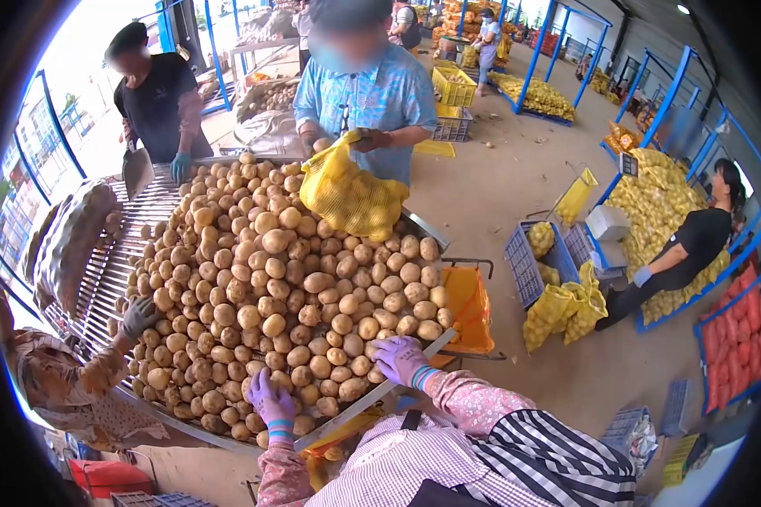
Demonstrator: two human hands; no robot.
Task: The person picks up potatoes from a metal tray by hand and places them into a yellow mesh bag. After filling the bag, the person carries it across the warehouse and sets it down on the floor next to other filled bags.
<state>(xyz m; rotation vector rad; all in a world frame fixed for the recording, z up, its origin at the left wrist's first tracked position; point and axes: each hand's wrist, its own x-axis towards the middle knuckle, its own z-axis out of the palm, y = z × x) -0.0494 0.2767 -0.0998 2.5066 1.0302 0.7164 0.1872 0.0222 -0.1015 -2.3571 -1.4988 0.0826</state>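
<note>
Potatoes (300, 283) cover most of a metal-edged sorting table in front of me. My left hand (272, 400), in a purple glove, rests at the near edge of the heap with its fingers stretched over potatoes. Farther right, my right hand (399, 359), also purple-gloved, lies on potatoes beside the metal rim (380, 393), fingers spread. Neither hand has a potato visibly gripped, though the fingertips are partly hidden among them.
Across the table, a person in a blue shirt (368, 97) holds a yellow mesh bag (353, 190). Another person's grey-gloved hand (139, 318) touches the heap at left. A person in black holds a scoop (137, 171). An orange bag (467, 308) hangs at the table's right side.
</note>
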